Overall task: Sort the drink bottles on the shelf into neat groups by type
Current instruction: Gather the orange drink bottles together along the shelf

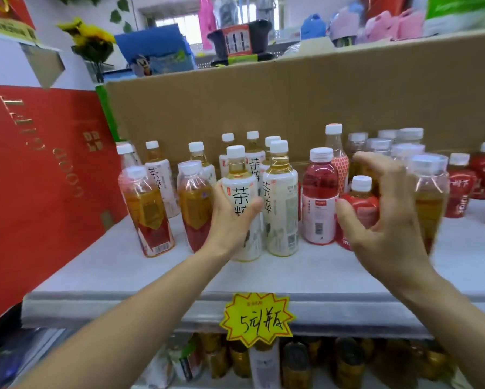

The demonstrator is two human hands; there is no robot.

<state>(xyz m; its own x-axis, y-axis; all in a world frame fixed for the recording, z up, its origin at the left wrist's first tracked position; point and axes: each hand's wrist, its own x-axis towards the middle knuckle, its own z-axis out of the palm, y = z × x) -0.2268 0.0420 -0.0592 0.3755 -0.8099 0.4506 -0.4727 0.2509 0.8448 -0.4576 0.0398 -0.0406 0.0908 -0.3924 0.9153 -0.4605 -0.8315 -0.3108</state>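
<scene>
My left hand [230,217] grips a white-labelled tea bottle [239,192] standing at the front middle of the shelf [123,276]. A matching white tea bottle [281,197] stands right beside it, with several more behind. My right hand [381,217] is curled with fingers apart around a small red-labelled bottle [360,203], touching it with the thumb. A pink drink bottle [319,197] stands between the two hands. Two amber bottles with red labels [148,211] [195,203] stand to the left.
A red gift box [39,178] leans at the shelf's left end. A cardboard sheet [291,113] backs the shelf. More clear-capped and red bottles [460,189] crowd the right. A yellow price tag [256,318] hangs on the shelf's front edge above more bottles on the shelf below.
</scene>
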